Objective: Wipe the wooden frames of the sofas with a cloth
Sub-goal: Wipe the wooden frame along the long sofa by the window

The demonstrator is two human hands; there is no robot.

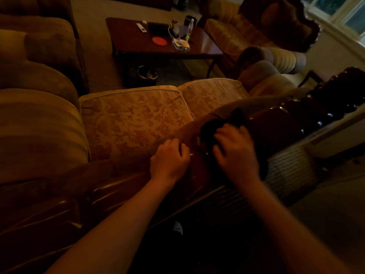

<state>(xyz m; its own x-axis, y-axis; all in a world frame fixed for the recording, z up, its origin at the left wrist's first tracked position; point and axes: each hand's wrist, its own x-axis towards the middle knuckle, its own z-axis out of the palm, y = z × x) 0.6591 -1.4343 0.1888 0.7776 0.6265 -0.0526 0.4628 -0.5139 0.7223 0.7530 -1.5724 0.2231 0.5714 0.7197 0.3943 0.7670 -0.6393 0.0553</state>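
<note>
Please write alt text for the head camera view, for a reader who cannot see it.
In a dim living room, a person's right hand presses a dark cloth on the glossy wooden top rail of a floral-cushioned sofa; the left hand rests beside it. A cluttered coffee table stands beyond.

The right hand [235, 153] is motion-blurred and covers much of the dark cloth [212, 128], the small items at twelve o'clock on the counter [138, 43] are too dim to name, and both forearms leave the bottom edge.
</note>
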